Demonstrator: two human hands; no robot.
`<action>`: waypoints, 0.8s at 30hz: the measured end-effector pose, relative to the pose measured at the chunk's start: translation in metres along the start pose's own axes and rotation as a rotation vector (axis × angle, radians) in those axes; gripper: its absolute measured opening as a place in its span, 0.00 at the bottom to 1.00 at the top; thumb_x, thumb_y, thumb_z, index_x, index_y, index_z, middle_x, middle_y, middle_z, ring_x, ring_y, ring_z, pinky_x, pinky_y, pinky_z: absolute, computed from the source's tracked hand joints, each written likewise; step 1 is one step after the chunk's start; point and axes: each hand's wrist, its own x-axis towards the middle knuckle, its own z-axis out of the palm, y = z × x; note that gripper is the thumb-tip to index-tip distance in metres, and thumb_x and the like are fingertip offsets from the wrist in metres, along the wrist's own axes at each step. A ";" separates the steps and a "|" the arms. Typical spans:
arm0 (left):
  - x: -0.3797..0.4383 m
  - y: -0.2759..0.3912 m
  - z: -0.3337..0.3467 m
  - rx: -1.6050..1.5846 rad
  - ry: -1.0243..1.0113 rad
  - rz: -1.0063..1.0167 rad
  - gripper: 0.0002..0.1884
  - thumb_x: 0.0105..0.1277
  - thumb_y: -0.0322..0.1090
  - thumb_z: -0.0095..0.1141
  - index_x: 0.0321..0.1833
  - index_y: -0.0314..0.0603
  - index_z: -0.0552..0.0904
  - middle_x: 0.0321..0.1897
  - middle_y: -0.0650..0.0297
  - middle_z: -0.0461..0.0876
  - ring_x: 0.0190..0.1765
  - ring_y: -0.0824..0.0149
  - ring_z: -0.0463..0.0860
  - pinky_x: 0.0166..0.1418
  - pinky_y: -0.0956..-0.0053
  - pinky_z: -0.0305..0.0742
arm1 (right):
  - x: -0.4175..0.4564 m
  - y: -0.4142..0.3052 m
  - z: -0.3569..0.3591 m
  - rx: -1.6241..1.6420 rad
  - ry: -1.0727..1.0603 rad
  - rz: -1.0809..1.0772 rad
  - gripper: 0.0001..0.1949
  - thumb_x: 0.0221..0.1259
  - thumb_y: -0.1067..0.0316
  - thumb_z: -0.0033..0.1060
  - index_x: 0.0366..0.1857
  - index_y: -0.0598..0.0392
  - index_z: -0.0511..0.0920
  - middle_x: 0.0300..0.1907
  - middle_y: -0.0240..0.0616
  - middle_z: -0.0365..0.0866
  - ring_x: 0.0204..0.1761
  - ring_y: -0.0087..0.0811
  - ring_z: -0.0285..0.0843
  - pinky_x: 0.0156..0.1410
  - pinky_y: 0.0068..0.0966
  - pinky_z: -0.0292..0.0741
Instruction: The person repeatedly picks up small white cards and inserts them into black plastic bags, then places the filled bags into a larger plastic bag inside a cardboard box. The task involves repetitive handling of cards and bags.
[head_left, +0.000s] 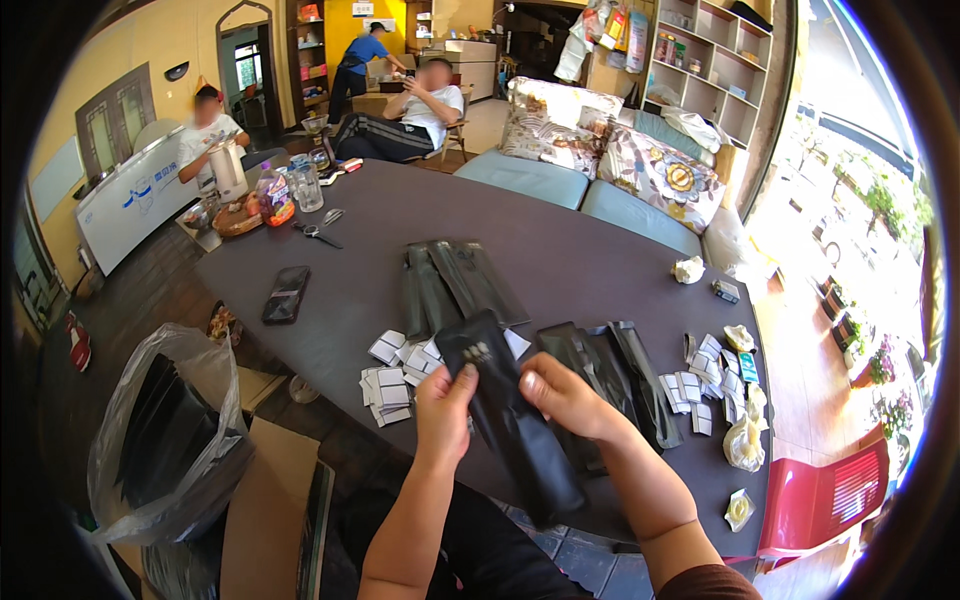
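A long black packaging sleeve (517, 427) with small pale marks near its upper end slants across the table's near edge. My left hand (448, 405) grips its left side, thumb on top; my right hand (559, 394) pinches its right edge. Beyond it lie several similar black sleeves (454, 281) in an overlapping pile, and more black sleeves (637, 382) lie to the right, partly behind my right hand. Small white cards with dark borders (391, 390) are heaped left of the held sleeve. Another scatter of these white cards (701, 371) is at the right.
A clear plastic bag (169, 442) of black sleeves stands at lower left by a cardboard box (266, 495). On the table (360, 225) are a phone (286, 295), a watch (321, 236), a jug (227, 171) and crumpled wrappers (745, 442). A red chair (821, 491) stands right. Several people are beyond.
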 end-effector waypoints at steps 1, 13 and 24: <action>0.006 0.002 -0.008 0.003 0.065 0.067 0.07 0.67 0.27 0.50 0.44 0.32 0.78 0.39 0.63 0.81 0.39 0.76 0.77 0.45 0.81 0.72 | -0.001 0.005 0.001 -0.076 -0.093 0.011 0.21 0.62 0.54 0.58 0.50 0.60 0.68 0.32 0.31 0.75 0.34 0.18 0.69 0.40 0.16 0.67; 0.017 0.051 -0.035 0.122 0.349 0.268 0.25 0.67 0.35 0.42 0.66 0.36 0.59 0.64 0.48 0.66 0.67 0.54 0.63 0.68 0.59 0.58 | 0.116 -0.002 -0.003 -0.141 0.159 -0.243 0.30 0.51 0.63 0.68 0.56 0.66 0.67 0.49 0.44 0.76 0.52 0.31 0.73 0.58 0.27 0.69; 0.020 0.047 -0.042 0.314 0.263 0.209 0.21 0.65 0.35 0.47 0.60 0.36 0.70 0.57 0.53 0.74 0.61 0.62 0.71 0.63 0.65 0.62 | 0.095 0.045 -0.101 -0.845 0.539 -0.035 0.17 0.51 0.56 0.60 0.42 0.55 0.79 0.40 0.43 0.81 0.47 0.44 0.78 0.52 0.36 0.73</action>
